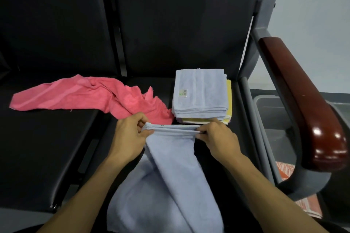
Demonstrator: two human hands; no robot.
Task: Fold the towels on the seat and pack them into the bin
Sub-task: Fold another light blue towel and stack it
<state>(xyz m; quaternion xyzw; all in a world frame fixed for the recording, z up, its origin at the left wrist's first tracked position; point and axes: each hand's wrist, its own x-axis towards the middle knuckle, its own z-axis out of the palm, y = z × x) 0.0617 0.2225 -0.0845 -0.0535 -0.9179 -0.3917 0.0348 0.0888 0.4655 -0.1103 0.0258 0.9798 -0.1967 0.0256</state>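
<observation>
I had both hands on the blue towel. My left hand pinched one end of its top edge between thumb and curled fingers, and my right hand pinched the other end the same way, so the edge ran taut and gathered between them. The rest of the towel hung down toward me in loose folds, over the front of the seat.

Just beyond my hands, on the same seat, sat the stack of folded towels: a pale blue one on top with a small label, yellow edges showing beneath it on the right side. My right hand was just in front of the stack's near edge; I could not tell whether it touched.

The pink towel lay unfolded and rumpled to the left, stretched across two seats, its right end close to my left hand and beside the stack.

The bin, grey, stood on the floor to the right, past the armrest, which partly hid it.
</observation>
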